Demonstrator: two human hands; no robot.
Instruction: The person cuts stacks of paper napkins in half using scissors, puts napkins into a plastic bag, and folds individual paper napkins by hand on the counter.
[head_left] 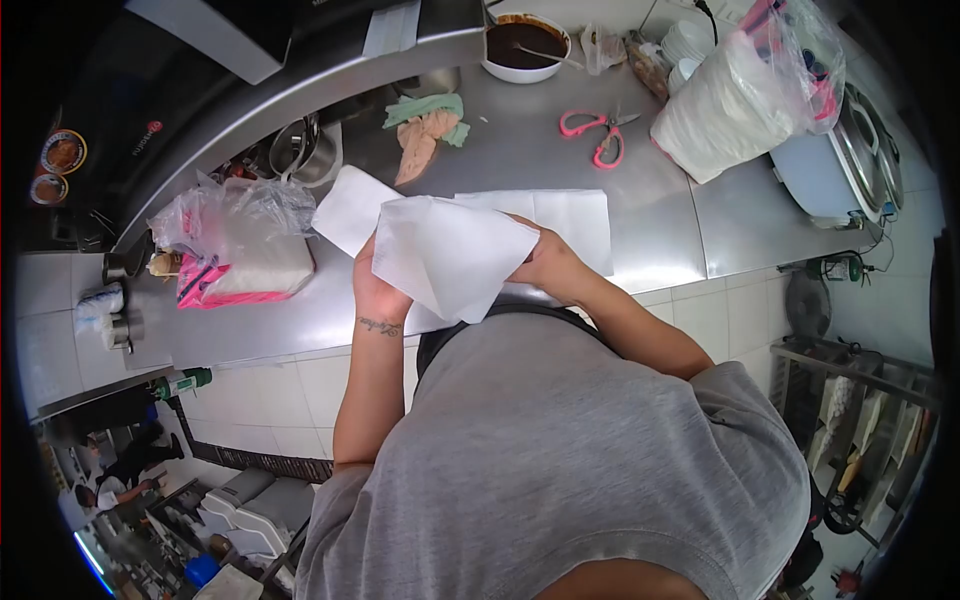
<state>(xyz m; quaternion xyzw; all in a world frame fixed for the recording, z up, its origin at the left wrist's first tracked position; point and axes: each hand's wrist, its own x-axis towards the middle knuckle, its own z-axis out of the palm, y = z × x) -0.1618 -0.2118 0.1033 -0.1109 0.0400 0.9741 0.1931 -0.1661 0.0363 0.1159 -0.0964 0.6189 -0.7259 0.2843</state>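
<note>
A white paper napkin (455, 245), partly unfolded with a loose corner hanging toward my body, is held up between my two hands. My left hand (374, 282) grips its left side, with most of the fingers hidden behind the paper. At the opposite edge my right hand (548, 262) pinches the napkin, its fingertips partly covered. Below and beyond them on the steel counter lie a folded white napkin (350, 205) to the left and flat white napkins (585, 225) to the right.
On the steel counter (520, 130) are a plastic pack of napkins (255, 255), another pack (725, 105), pink-handled scissors (603, 130), crumpled cloths (428, 130) and a bowl of dark sauce (522, 62). A lidded container (825, 180) stands at right. Another person (110, 490) is far behind.
</note>
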